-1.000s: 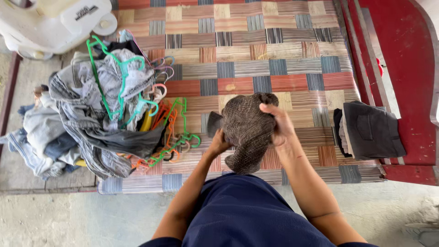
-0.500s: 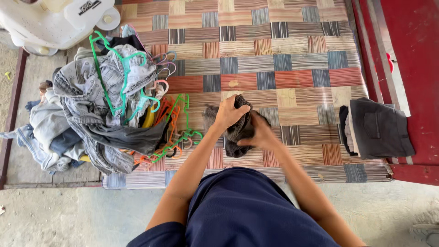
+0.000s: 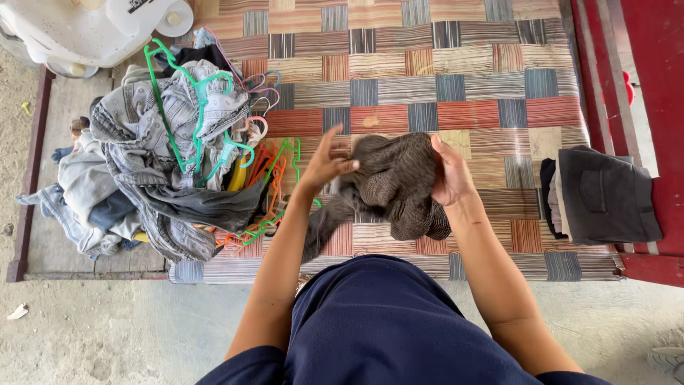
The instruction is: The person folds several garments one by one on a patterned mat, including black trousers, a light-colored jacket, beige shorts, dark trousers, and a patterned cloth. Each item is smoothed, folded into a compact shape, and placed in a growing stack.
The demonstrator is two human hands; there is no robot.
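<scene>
Both hands are on one brown knitted garment, held just above the near edge of the bench. My right hand has its fingers wrapped round the garment's right side, thumb up at the top fold, wrist bent inward and forearm running back to me. My left hand is at the garment's left edge with fingers spread and blurred, fingertips pinching a bit of cloth; how firm that hold is, I cannot tell. The garment is bunched into a rounded lump, with one loose end trailing down to the left over the patchwork mat. A heap of denim clothes tangled with coloured plastic hangers fills the bench's left end. Folded dark clothes sit at its right edge.
</scene>
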